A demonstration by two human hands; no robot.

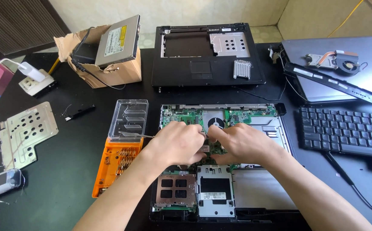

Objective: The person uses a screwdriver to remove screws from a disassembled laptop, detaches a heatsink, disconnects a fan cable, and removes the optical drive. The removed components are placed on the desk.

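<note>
Disassembly looks well advanced, judging from the parts spread over the black surface (66,171). Far left lies a perforated silver metal plate (25,132), with a white charger in a wall-type socket block (34,77) behind it. Next comes a torn brown cardboard box (104,68) carrying a grey optical drive (118,40), then an orange screwdriver-bit case with its clear lid swung open (119,147).

In the middle sits the opened laptop base with its green circuit board (220,164), long axis running left to right, front edge toward the person and hinge edge pointing away. Its keyboard, palm rest and cooler are already off; the board, the small round fan and the silver card cages are still in place, so my guess is that plenty is left to remove.

The left hand (175,143) rests on the board with fingers curled down; what looks like a thin driver shaft runs from it toward the case, though the grip itself is hidden (I cannot tell how tight it is). The right hand (241,143) meets it just beside, fingers bent onto the board's centre, and whether they pinch anything is not visible.

Behind lies the black palm-rest cover (207,55); to the right, the detached black keyboard (344,130) and a copper heat pipe with fan (335,60) on a grey lid.
</note>
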